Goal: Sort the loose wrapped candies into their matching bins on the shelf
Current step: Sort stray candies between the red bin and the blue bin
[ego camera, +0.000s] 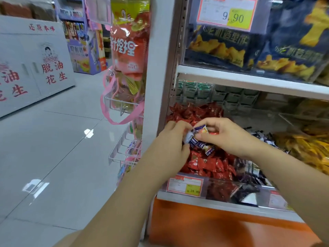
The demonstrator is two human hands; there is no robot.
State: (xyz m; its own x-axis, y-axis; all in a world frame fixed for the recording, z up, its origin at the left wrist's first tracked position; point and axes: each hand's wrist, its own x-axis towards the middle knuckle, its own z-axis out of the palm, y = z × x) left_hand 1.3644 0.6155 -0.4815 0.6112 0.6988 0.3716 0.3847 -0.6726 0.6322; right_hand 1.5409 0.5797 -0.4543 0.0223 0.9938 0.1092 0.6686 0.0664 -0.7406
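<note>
The left hand [170, 139] and right hand [226, 136] meet, fingers curled, both pinching a bunch of purple-wrapped candies [197, 139] between them. Directly beneath the hands lie red candies [204, 163] in a clear-fronted bin [219, 187]. Dark wrappers [260, 136] lie just beyond the right hand.

Observed: left hand [170, 139] and right hand [229, 138], both bare; left forearm [124, 193] and right forearm [293, 175] bare as far as the frame edge. Fingernail detail too blurred to record.

Both bare forearms stretched forward; left grip [170, 139] and right grip [229, 136] nearly touched, curled fingers [213, 122] pinching purple candies [196, 142].
</note>
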